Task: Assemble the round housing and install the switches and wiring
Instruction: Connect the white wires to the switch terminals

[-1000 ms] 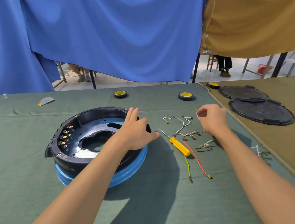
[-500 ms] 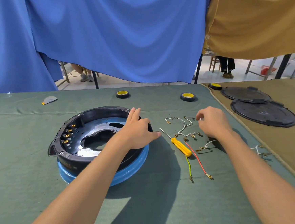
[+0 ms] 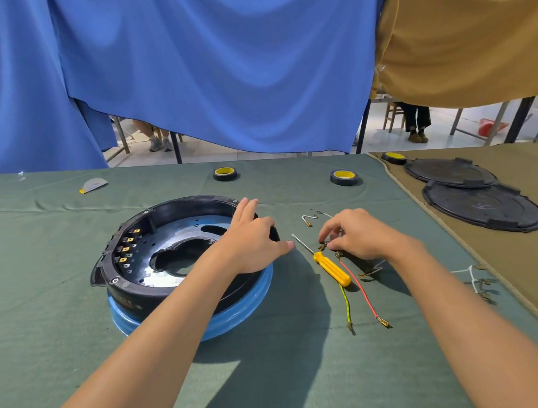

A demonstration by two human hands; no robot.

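Housing (image 3: 133, 295) - round, black - sits on a blue ring (image 3: 247, 315) on the green cloth (image 3: 42, 286), left of centre, with brass-tabbed switches (image 3: 126, 249) along its left inner wall. Left hand (image 3: 251, 240) rests on its right rim, fingers laid straight. Right hand (image 3: 360, 235) pinches wire terminals (image 3: 324, 247) just right of the yellow-handled screwdriver (image 3: 332, 269) - a red wire (image 3: 361, 293) trails nearer.

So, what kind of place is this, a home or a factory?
Probably a small assembly workshop, not a home: cloth-covered benches hold a half-built housing, loose wires, a screwdriver and tape rolls, and hung blue cloth screens off the station.
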